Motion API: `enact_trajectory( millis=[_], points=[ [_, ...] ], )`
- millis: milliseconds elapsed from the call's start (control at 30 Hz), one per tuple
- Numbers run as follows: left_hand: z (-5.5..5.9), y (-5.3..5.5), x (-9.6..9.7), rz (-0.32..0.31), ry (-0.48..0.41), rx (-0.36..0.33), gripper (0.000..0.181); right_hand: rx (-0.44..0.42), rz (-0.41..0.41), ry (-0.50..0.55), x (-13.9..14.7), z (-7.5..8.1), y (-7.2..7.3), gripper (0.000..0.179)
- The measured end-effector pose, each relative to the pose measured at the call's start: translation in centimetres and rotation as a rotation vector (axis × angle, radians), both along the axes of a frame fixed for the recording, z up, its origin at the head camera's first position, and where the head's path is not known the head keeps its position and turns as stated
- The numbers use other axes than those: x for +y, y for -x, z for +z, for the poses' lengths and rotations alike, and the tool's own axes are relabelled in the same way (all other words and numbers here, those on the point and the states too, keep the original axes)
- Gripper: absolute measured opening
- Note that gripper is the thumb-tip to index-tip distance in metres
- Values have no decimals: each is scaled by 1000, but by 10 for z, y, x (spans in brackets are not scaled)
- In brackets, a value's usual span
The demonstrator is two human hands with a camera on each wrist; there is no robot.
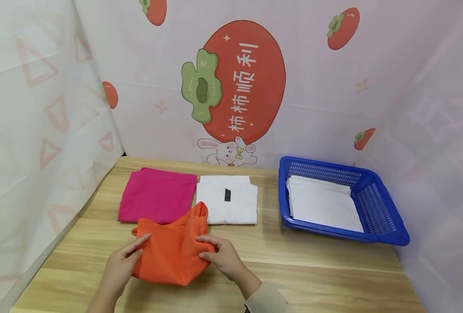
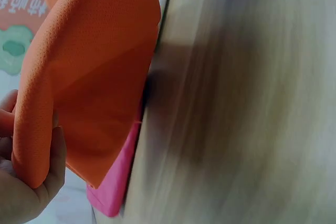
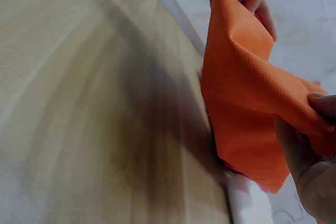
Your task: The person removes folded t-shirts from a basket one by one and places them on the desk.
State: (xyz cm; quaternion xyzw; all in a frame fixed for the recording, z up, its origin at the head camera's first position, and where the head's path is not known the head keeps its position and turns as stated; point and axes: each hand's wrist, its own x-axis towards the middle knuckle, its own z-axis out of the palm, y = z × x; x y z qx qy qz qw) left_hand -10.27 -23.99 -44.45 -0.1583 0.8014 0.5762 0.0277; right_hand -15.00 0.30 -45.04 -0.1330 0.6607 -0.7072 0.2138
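A folded orange cloth garment point(image 1: 172, 252) is held between both hands above the front left of the table, its lower edge sagging. My left hand point(image 1: 121, 263) pinches its left side, thumb toward me and fingers behind. On the right side, my right hand point(image 1: 224, 257) grips the fabric between thumb and fingers. In the left wrist view the orange cloth point(image 2: 100, 61) hangs off the wood, and its fold lies in the left hand point(image 2: 31, 182). From the right wrist, the right hand point(image 3: 310, 166) holds one end of the cloth point(image 3: 247, 93).
Behind the orange cloth lie a folded magenta garment point(image 1: 158, 195) and a folded white shirt point(image 1: 231, 200) with a dark label. A blue plastic basket point(image 1: 389, 208) holding folded white cloth point(image 1: 323, 202) stands at the right. Printed curtains enclose the wooden table point(image 1: 317, 274).
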Motion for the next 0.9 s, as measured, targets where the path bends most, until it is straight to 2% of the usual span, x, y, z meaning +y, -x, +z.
enact_trajectory(
  millis=[133,233,333,433,567,900],
  points=[
    [-14,-6,-14,33,37,14,36,-34,17,27,-12,-16,-3,34],
    [-24,-12,-23,41,46,20,36,-50,13,20,-18,-27,-7,34],
    [-30,-17,-32,39,97,8,35,-75,-11,2,-23,-34,-10,33],
    [-31,-20,-42,24,107,-55,37,-100,-42,-13,-26,-40,-14,33],
    [-34,-22,-57,12,38,-166,40,-127,-53,-59,-30,-48,-15,32],
    [-51,-27,-93,13,-31,-279,42,-297,95,-9,-47,-60,-21,33]
  ],
)
